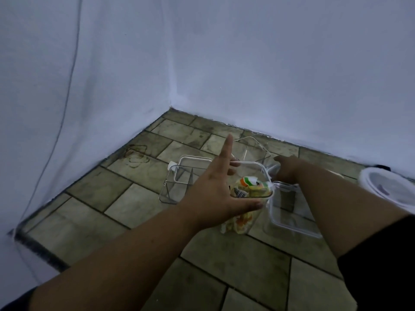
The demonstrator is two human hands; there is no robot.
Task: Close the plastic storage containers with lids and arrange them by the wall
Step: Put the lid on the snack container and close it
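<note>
A clear plastic container (251, 199) stuffed with colourful snack packets stands on the tiled floor. My left hand (213, 189) clasps its near side, thumb low along the wall, fingers on the rim and index finger pointing up. My right hand (288, 170) reaches to its far right corner, touching clear plastic there; its fingers are hidden. An empty open container (174, 187) stands to the left. A second empty one (252, 148) is behind, near the wall. A third (292, 218) sits at the right under my right forearm.
A round white lid or tub (390, 187) lies at the far right by the wall. Two pale walls meet in a corner (171, 104) beyond the containers. A thin cable (67, 90) hangs down the left wall. Bare tiles lie left of the containers.
</note>
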